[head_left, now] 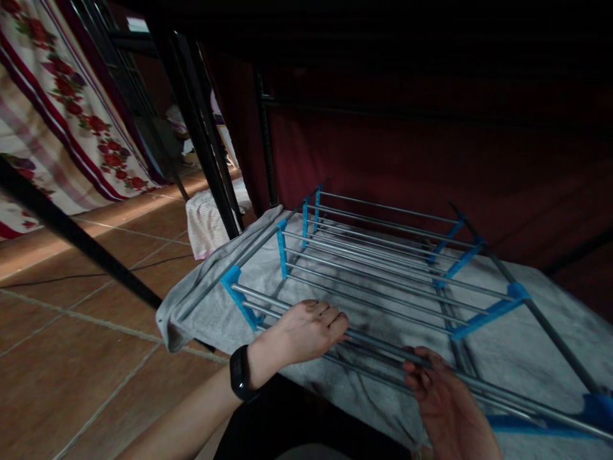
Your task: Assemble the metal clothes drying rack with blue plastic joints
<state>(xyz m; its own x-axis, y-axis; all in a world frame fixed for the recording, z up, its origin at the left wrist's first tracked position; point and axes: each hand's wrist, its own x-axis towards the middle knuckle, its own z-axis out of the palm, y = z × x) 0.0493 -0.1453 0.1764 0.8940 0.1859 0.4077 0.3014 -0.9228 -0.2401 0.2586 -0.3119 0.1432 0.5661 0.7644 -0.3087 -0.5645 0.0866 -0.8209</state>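
Observation:
A rack of grey metal tubes joined by blue plastic brackets (462,324), looking like a shoe rack, lies on a grey blanket (330,294). My left hand (306,329), with a black band on the wrist, is closed over the nearest tubes, close to the left near bracket. Along the same near side, my right hand (438,390) has its palm turned up and its fingers curled at a near tube (383,347). The hands partly hide the tubes beneath them. At the lower right corner, another blue bracket (546,425) holds the tube ends.
Black metal posts (204,128) stand at left and behind. A dark red cloth (373,150) hangs behind the rack. Floral curtains (96,121) hang at far left. A striped cloth (208,220) hangs near the tiled floor (71,358), where a dark cable (81,276) runs.

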